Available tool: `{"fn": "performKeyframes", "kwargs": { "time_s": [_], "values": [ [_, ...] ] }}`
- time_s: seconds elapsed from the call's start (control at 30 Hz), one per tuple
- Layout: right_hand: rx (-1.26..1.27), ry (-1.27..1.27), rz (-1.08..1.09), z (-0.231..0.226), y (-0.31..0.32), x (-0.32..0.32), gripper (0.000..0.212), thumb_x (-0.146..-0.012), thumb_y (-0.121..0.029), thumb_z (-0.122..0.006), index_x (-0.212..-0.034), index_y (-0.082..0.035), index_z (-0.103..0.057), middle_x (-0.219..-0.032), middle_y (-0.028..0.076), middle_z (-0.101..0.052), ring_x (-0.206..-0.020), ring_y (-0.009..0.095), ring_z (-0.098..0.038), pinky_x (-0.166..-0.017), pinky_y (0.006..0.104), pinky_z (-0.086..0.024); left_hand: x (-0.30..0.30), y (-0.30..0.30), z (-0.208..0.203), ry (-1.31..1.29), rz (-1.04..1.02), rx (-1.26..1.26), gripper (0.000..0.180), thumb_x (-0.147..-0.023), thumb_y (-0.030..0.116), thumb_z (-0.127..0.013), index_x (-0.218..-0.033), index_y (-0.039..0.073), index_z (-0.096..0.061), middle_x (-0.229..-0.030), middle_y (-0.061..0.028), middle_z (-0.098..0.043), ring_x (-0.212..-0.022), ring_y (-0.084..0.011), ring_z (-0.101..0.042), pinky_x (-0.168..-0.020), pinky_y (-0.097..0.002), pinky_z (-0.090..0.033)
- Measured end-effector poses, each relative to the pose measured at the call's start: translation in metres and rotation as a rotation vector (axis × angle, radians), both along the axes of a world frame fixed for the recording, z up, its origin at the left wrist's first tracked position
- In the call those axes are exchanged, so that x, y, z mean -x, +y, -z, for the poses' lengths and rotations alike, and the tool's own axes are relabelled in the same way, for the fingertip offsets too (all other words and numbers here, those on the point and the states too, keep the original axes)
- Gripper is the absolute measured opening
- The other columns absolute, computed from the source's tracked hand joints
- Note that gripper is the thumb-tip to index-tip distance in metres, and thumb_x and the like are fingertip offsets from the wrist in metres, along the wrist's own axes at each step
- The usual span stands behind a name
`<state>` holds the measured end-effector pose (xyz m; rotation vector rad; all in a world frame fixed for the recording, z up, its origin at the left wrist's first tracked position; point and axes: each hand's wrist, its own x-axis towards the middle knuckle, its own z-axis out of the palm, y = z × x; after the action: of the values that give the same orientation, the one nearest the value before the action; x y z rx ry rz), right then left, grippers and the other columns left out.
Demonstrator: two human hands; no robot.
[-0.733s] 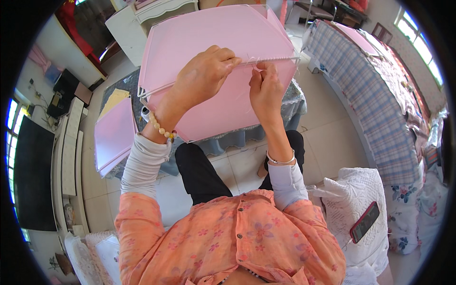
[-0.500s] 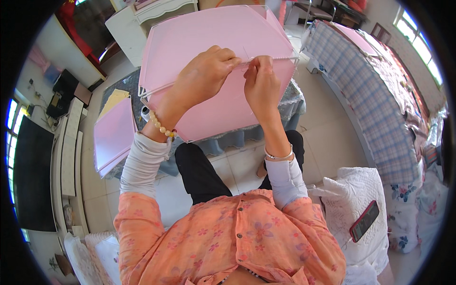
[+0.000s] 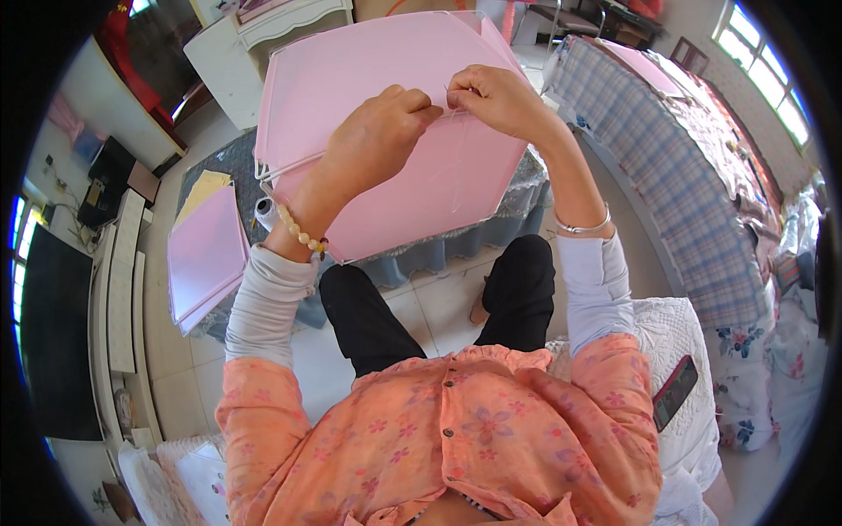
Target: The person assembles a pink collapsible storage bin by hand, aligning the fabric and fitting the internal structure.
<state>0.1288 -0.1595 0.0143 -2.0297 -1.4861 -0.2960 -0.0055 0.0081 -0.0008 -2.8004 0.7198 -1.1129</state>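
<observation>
Large pink panelled piece (image 3: 412,188) rests on the cloth-covered table (image 3: 421,259), ahead of the knees, white wire edging (image 3: 261,172) showing at its left corner. Left hand (image 3: 379,136): fingertips pinched tight on the ridge where upper and lower panels meet. Right hand (image 3: 498,101): fingers narrow, tips beside the left's at that ridge; a thin dark strand pokes up there, but cannot tell whether they grip it. Judged handling: light for its breadth, panels smooth and slightly slippery, flat but easily creased or dented; the wired edges likely stiffer. Best hold: pinch the ridge or a wired corner, keeping pressure off mid-panel.
</observation>
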Motion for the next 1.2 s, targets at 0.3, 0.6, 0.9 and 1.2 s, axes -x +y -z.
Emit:
{"fn": "performKeyframes", "kwargs": {
  "time_s": [0.3,0.6,0.9,1.2],
  "values": [
    [-0.283,0.099,0.098,-0.051,0.02,0.006,0.02,-0.093,-0.017,-0.054,-0.082,-0.001,-0.06,-0.079,0.003,-0.062,-0.074,0.011,-0.054,-0.069,0.0262,-0.044,0.009,0.002,0.004,0.125,0.005,0.056,0.03,-0.078,0.0,-0.058,-0.106,0.002,-0.066,-0.101,-0.0087,-0.061,-0.095,-0.0272,-0.056,-0.083,-0.0357,-0.049],
    [-0.447,-0.116,-0.143,-0.05,0.024,0.013,0.017,-0.089,-0.014,-0.054,-0.079,-0.001,-0.061,-0.073,0.011,-0.062,-0.069,0.023,-0.059,-0.064,0.0331,-0.046,-0.012,-0.004,-0.011,0.241,0.088,0.698,0.026,-0.093,0.012,-0.056,-0.116,0.0,-0.062,-0.107,-0.0082,-0.066,-0.101,-0.0203,-0.061,-0.086,-0.0299,-0.049],
    [-0.505,-0.141,0.199,0.014,0.006,-0.038,0.022,-0.091,-0.02,-0.048,-0.086,-0.004,-0.063,-0.087,0.013,-0.066,-0.078,0.032,-0.062,-0.071,0.0407,-0.049,-0.037,-0.02,-0.018,0.498,0.287,1.265,0.023,-0.097,0.017,-0.05,-0.09,-0.001,-0.062,-0.069,0.0002,-0.055,-0.064,-0.0079,-0.051,-0.068,-0.0235,-0.047],
    [-0.113,-0.181,0.346,0.028,0.007,-0.056,0.025,-0.09,-0.018,-0.043,-0.088,-0.006,-0.064,-0.086,0.018,-0.067,-0.083,0.039,-0.063,-0.075,0.0472,-0.05,-0.001,0.024,-0.052,0.074,0.461,1.396,0.02,-0.094,0.015,-0.054,-0.087,-0.001,-0.064,-0.06,0.0,-0.053,-0.055,-0.0072,-0.048,-0.059,-0.0223,-0.043]
  ]
}}
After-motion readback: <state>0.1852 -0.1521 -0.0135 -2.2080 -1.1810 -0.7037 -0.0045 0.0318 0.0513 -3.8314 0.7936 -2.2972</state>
